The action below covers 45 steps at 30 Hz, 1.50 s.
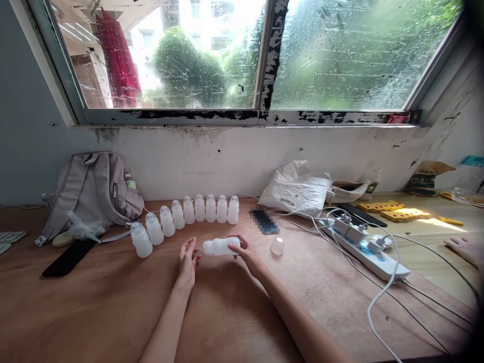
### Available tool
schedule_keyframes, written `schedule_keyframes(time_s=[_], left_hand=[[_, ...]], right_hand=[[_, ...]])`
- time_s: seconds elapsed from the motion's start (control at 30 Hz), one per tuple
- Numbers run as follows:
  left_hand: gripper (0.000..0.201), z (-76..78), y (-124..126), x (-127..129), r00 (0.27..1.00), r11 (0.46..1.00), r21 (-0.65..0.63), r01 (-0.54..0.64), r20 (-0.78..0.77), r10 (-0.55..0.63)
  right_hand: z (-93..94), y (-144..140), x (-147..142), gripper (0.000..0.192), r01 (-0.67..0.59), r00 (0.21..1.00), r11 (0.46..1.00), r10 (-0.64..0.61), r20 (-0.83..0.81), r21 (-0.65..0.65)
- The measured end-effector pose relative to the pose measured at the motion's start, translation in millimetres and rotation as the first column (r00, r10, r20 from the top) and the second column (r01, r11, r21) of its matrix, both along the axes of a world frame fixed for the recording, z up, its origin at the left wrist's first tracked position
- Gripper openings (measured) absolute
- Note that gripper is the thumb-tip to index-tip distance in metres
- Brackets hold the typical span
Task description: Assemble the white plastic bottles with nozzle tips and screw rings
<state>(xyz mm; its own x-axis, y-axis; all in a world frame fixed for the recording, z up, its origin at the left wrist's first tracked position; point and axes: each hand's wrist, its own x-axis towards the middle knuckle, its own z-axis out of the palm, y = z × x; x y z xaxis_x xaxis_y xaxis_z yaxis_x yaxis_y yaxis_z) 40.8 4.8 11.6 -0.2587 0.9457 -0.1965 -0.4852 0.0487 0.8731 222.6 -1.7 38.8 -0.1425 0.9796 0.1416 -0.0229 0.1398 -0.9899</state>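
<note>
A milky white plastic bottle (222, 246) lies sideways above the table, its neck toward the left. My right hand (245, 251) is closed around the bottle's base end. At the neck end is my left hand (188, 259), its fingers curled and pinched together; what they hold, perhaps a small clear piece, is too small to make out. To the right of my right hand, a clear domed cap (277, 246) rests on the table. Beyond my hands, several similar white bottles (167, 222) with clear domed caps stand upright in a curved row.
A grey backpack (94, 186) and a black tablet-like slab (69, 257) are at the left. On the right lie a silver padded bag (295, 189), a power strip (366, 249) with looping white cables, and yellow pieces (404, 215). Another person's hand (463, 249) rests at the far right.
</note>
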Motion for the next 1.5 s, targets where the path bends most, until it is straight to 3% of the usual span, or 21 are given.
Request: schedule_keyframes(time_s=[0.13,0.23,0.33,0.4,0.53,0.7,0.87,1.0,1.1,1.17,1.23,1.33,1.4,1.5], left_hand=[[0.037,0.5,-4,3,0.985,0.988,0.045,0.145,-0.105,-0.14],[0.036,2.5,-6,6,0.979,0.973,0.18,0.145,-0.168,-0.115],[0.038,4.2,-7,10,0.986,0.949,0.282,0.142,-0.12,-0.112],[0.039,3.5,-6,11,0.992,0.961,0.255,0.102,-0.098,-0.08],[0.04,0.6,-5,8,0.99,0.994,0.058,0.093,-0.114,-0.086],[0.043,3.8,-5,6,0.985,0.968,0.191,0.165,0.015,-0.171],[0.037,0.7,-5,9,0.988,0.988,0.087,0.125,-0.105,-0.116],[0.042,1.3,-6,8,0.988,0.978,0.166,0.126,-0.107,-0.109],[0.04,5.7,-9,11,0.982,0.973,0.139,0.187,-0.051,-0.181],[0.039,8.3,-11,14,0.956,0.956,0.07,0.285,0.051,-0.289],[0.041,9.5,-14,18,0.917,0.935,0.006,0.355,0.193,-0.349],[0.036,8.5,-16,25,0.883,0.961,-0.076,0.268,0.419,-0.213],[0.029,6.6,-16,28,0.841,0.978,-0.102,0.181,0.531,-0.1],[0.019,4.3,-14,30,0.821,0.988,-0.101,0.117,0.57,-0.039]], right_hand=[[-5.6,4,3,0.035,0.025,1.0,0.999,-0.026,0.007,0.028],[-10.2,8,6,0.033,0.037,0.998,0.999,-0.035,0.048,-0.029],[-13.0,10,7,0.034,0.067,0.995,0.991,-0.057,0.081,-0.12],[-13.9,11,6,0.035,0.084,0.993,0.989,-0.072,0.093,-0.124],[-15.0,10,4,0.034,0.091,0.993,0.992,-0.084,0.084,-0.086],[-16.0,12,3,0.033,0.111,0.994,0.987,-0.107,0.034,-0.117],[-17.5,12,2,0.034,0.124,0.992,0.99,-0.122,0.031,-0.071],[-17.7,11,1,0.034,0.13,0.989,0.989,-0.124,0.08,-0.069],[-15.8,6,1,0.034,0.216,0.967,0.976,-0.218,0.134,0.029],[-14.6,0,0,0.03,0.247,0.929,0.952,-0.286,0.234,0.183],[-14.8,-7,-2,0.026,0.196,0.87,0.903,-0.34,0.356,0.383],[-17.5,-17,-11,0.027,0.005,0.787,0.787,-0.384,0.483,0.617],[-19.7,-23,-19,0.03,-0.106,0.749,0.731,-0.387,0.538,0.674],[-20.6,-28,-31,0.03,-0.144,0.725,0.726,-0.385,0.571,0.672]])
